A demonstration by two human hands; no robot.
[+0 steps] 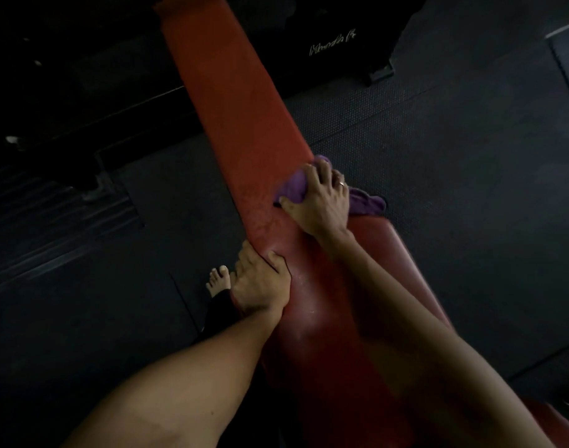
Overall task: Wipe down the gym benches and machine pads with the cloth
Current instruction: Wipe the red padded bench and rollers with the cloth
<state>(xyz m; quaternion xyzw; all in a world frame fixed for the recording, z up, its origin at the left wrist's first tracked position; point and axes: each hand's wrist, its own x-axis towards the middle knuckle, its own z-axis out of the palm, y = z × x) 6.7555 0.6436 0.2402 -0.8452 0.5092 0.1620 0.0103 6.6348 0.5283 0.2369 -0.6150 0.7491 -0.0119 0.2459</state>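
A long red padded bench point(241, 101) runs from the top centre down to the bottom right. My right hand point(318, 202) presses a purple cloth point(294, 187) onto the pad's right edge near its middle; part of the cloth hangs off the right side. My left hand point(260, 282) grips the bench's left edge just below, thumb on top of the pad and fingers wrapped down over the side.
Dark rubber floor mats point(454, 163) surround the bench. A black machine base with white lettering point(338, 43) stands behind it at the top. Dark metal frame parts point(92, 130) lie to the left. A bare foot point(218, 279) stands by the bench's left side.
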